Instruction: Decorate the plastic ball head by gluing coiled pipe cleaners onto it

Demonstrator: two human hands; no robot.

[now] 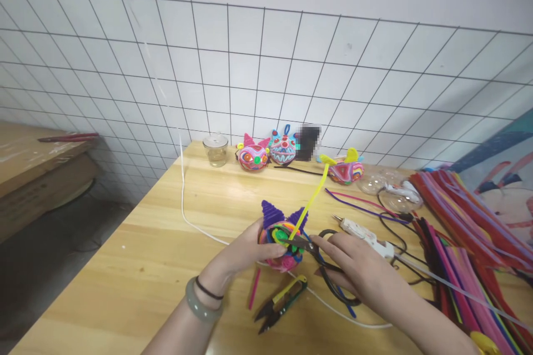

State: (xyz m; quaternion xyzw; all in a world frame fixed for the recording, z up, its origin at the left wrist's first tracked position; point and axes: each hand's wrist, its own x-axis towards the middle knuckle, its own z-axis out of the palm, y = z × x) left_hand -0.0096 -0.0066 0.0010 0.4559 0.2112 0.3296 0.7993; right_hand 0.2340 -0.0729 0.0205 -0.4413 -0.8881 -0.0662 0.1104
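Note:
My left hand [254,247] grips a round, multicoloured pipe-cleaner animal head [285,262] with two purple ears. A long yellow pipe cleaner [311,199] sticks up and to the right from its front. In my right hand [353,266] is a pair of black-handled scissors [333,283], with the blades against the animal head at the foot of the yellow strand. Just below the head, thread snips [283,305] with yellow and green handles lie on the table, beside a short pink pipe-cleaner piece [255,288].
Finished animal heads [253,156] and a glass cup [215,150] stand along the gridded wall. A white glue gun [362,231] lies at right, near clear plastic balls [400,191] and bundles of pipe cleaners [462,283]. A white cable [200,227] crosses the wooden table [137,266].

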